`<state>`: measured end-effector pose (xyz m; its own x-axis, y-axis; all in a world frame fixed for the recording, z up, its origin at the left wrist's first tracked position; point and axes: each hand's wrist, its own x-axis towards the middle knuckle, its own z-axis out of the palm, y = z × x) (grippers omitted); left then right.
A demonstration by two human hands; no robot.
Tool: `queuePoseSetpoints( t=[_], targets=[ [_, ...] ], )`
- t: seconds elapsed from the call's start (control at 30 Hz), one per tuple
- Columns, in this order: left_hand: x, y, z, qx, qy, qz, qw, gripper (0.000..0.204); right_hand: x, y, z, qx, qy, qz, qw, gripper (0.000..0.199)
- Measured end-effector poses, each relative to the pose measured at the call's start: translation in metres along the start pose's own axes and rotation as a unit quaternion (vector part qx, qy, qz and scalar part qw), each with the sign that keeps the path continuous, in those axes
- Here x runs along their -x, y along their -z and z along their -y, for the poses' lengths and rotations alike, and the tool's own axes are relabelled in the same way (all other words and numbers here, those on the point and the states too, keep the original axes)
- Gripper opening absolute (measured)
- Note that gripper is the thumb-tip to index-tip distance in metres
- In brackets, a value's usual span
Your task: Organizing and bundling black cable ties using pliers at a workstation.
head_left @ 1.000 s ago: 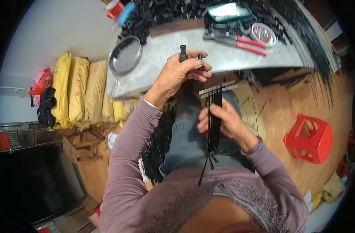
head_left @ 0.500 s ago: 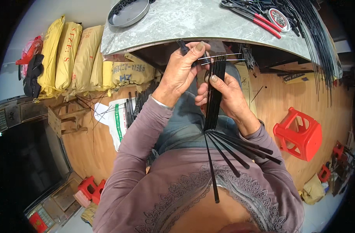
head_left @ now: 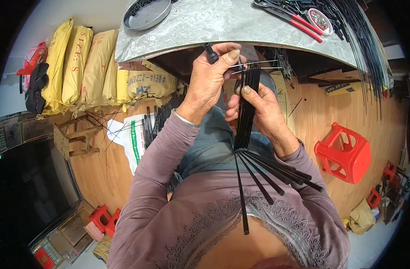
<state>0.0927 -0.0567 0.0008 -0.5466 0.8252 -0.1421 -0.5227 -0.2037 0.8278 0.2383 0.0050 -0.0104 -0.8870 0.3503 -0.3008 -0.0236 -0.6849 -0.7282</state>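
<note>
Wooden flooring [head_left: 321, 107] and a grey marble-look tabletop [head_left: 223, 24] frame the work, where a bundle of thin black ribs [head_left: 249, 105] stands upright over the person's lap, its lower ends fanning out loose across the chest. The right hand [head_left: 263, 110] wraps the bundle with fingers curled tight around it, while the left hand [head_left: 209, 80] pinches a small black cap [head_left: 210, 53] and thin metal wires [head_left: 254, 65] at the bundle's top between thumb and fingertips. If the right grip slackens, the splayed ribs could slide out toward the floor, and the fine wires could slip from the pinch or prick a fingertip; a red stool [head_left: 344, 152] and yellow sacks [head_left: 79, 62] stand well apart.
</note>
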Motion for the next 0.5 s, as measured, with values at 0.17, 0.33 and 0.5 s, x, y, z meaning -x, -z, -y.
queuePoseSetpoints(
  t=[0.17, 0.33, 0.5],
  targets=[
    [-0.0006, 0.0014, -0.0012, -0.027, -0.010, -0.003, 1.000, 0.024, 0.0007, 0.0001, -0.0024, -0.009, 0.008, -0.005, 1.000, 0.022],
    [-0.0001, 0.0007, -0.0013, -0.026, -0.020, -0.006, 0.999, 0.024, 0.0018, 0.0026, -0.0042, -0.016, 0.016, -0.002, 1.000, 0.023],
    [0.0009, -0.0027, -0.0022, -0.036, -0.024, -0.017, 0.999, 0.022, 0.0005, 0.0019, -0.0037, -0.009, 0.019, -0.003, 1.000, 0.023]
  ],
)
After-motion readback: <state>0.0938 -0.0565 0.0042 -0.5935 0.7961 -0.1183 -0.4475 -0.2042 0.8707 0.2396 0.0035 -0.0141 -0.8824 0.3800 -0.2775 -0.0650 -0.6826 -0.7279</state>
